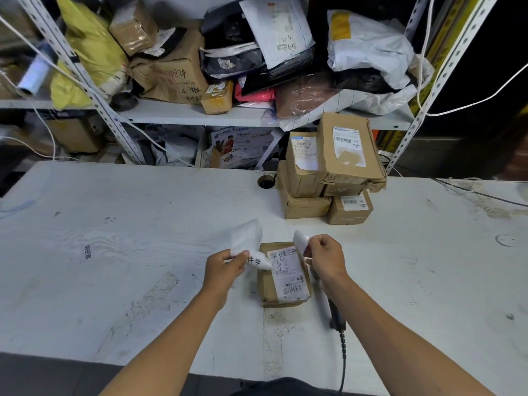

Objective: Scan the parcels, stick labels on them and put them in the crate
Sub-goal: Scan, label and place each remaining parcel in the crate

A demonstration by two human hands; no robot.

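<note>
- A white worktable (114,238) is seen across the lower view; handwritten characters are marked on its left part.
- The left hand (224,267) is held above the table, its fingers pinched on a curled white backing sheet (247,238); black characters are visible on the strip below the fingers.
- A small cardboard parcel (283,277) is laid flat on the table between and just beyond the two hands; a printed shipping label (288,274) is stuck on its top.
- The right hand (325,260) is held just right of the parcel, its fingertips pinched on a small white label (300,241).
- A handheld scanner (335,312) is lain on the table beneath the right forearm.
- Stacked cardboard parcels (331,170) are set at the table's far edge, right of centre.
</note>
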